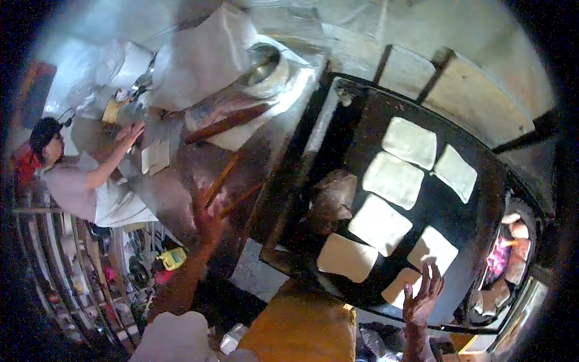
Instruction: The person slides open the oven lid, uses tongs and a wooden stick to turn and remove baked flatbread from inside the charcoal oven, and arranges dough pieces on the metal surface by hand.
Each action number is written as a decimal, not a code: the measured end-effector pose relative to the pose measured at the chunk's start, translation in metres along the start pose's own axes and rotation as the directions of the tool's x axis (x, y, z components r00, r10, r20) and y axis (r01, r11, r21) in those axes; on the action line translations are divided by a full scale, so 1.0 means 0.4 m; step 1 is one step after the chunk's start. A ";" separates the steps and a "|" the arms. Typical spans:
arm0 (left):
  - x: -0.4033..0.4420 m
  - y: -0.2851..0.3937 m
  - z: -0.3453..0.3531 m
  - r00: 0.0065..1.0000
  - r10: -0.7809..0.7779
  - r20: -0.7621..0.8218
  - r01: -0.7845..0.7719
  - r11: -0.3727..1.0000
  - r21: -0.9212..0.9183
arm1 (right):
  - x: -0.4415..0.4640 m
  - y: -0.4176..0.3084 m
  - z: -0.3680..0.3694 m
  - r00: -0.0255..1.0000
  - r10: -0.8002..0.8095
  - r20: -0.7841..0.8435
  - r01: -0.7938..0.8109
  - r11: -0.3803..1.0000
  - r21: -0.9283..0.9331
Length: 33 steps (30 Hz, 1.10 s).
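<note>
We see 7 pieces of flat dough (380,224) on the dark griddle (461,226). Our right hand (424,297), fingers spread, is at the lowest 2 pieces; we can't tell if it touches them. Our left hand (208,220) is beside 2 sticks (222,180), its grip unclear to us.

Well beyond the right hand's fingers (435,282) rises a pale, stained wall (476,30), with light-coloured panels (482,96) standing against it. Near those fingers, on their right, a fire (498,256) glows pink and orange. Well to their left spreads a brownish worktable (175,196), and past it, farther left, a slatted rack (75,259). Cool white light brightens the far left side beyond the worktable.
</note>
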<state>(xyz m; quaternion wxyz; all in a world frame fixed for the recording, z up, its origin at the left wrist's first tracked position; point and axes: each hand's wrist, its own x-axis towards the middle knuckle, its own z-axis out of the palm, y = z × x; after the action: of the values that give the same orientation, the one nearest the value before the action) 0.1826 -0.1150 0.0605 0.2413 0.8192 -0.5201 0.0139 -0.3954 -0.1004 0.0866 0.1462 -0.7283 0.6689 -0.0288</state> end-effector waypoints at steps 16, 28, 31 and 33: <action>-0.349 -0.680 -0.019 0.999 -0.042 0.004 0.038 0.952 0.303 | -0.173 -0.193 -0.047 0.934 -0.342 0.101 0.292 0.897 0.333; -0.982 -0.467 -0.171 0.367 -0.165 0.915 0.210 0.973 0.092 | -0.678 0.034 0.095 0.960 -0.045 0.276 -0.074 0.910 0.407; -1.096 -0.427 -0.198 0.098 -0.130 0.987 0.210 0.972 0.107 | -0.973 0.186 0.307 0.892 0.021 0.451 -0.125 0.971 0.202; -1.112 -0.391 -0.201 0.072 -0.092 0.993 0.179 0.981 0.078 | -1.074 0.191 0.288 0.787 0.165 0.594 -0.311 0.939 0.151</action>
<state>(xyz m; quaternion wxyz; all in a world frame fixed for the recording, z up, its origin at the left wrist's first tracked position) 0.1313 0.3474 -0.0497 -0.1467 0.6490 -0.4679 -0.5817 -0.4862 0.3370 0.0233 0.4299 -0.5889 0.6721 0.1294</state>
